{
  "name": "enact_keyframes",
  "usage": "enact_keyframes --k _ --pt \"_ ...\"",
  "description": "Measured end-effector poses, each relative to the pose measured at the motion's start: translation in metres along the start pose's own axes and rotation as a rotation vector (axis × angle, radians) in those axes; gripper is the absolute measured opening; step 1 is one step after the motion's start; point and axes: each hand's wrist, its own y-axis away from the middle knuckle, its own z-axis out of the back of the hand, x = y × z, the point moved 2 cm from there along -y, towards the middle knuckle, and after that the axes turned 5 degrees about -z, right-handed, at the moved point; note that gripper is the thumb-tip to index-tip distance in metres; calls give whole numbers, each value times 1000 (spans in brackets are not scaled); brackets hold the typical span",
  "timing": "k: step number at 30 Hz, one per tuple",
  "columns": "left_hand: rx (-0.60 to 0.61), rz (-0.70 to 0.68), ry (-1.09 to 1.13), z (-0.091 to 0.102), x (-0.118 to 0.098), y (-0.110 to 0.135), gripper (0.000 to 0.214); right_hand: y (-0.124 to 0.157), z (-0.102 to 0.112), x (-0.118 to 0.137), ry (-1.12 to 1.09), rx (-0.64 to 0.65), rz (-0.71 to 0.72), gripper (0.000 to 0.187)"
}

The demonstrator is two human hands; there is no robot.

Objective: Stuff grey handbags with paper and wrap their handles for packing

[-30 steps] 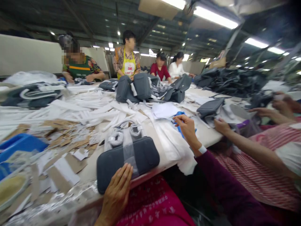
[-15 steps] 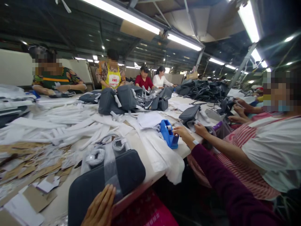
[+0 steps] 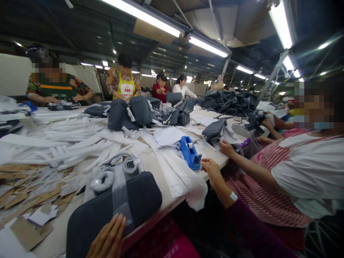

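Note:
A dark grey bag (image 3: 113, 211) lies at the table's front edge. A translucent plastic wrap (image 3: 120, 190) is folded over its middle, and wrapped handles (image 3: 131, 165) stick up behind. My left hand (image 3: 107, 238) presses on the bag and the end of the wrap, its fingers stretched out together. In front of a blue tape dispenser (image 3: 190, 153) is my right hand (image 3: 213, 173), below a purple sleeve. Its thumb and fingertips are pinched just off the dispenser's cutting end; anything between them is too small to make out.
White foam strips (image 3: 72, 139) and brown card pieces (image 3: 34, 193) cover the left of the table. Grey bags (image 3: 143, 111) stand farther back, and a dark heap of bags (image 3: 228, 102) behind. A co-worker in a striped apron (image 3: 268, 172) sits close at right; other people work across the table.
My right hand has drawn back from the tape dispenser, toward me and down. My left hand stays on the bag. The view has shifted slightly.

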Motion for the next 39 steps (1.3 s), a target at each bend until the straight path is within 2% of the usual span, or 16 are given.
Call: enact_keyframes --k 5,8,10,12,15,18,20,22,25,28,30,34,39 --pt "8 16 18 6 -3 -4 58 -9 0 -24 94 -10 -13 34" --pt "3 81 41 11 -8 -8 52 -10 10 -25 169 -7 3 30" --pt "12 137 52 16 -12 -11 49 1 14 -11 343 53 92 26" --pt "50 174 53 20 -16 -14 48 21 6 17 657 187 319 22" --pt "135 217 73 23 -20 -16 49 63 -32 73 1024 529 796 20" --pt "203 252 101 24 -21 -15 49 109 -91 118 1125 979 1149 19" --pt "218 260 107 25 -22 -15 48 138 -133 132 1125 1186 1316 20" --pt "220 268 111 26 -23 -16 47 163 -174 133 1124 1298 1442 19" --pt "204 288 125 27 -23 -16 45 185 -224 119 1158 1347 1565 21" --pt "169 336 142 27 -22 -14 45 190 -253 103 1219 1345 1609 20" --pt "152 370 151 27 -22 -13 48 190 -262 96 1242 1346 1623 18" --pt "161 374 155 27 -22 -13 55 190 -266 91 1239 1360 1634 15" --pt "155 353 160 28 -22 -14 50 192 -267 91 1245 1373 1640 12"
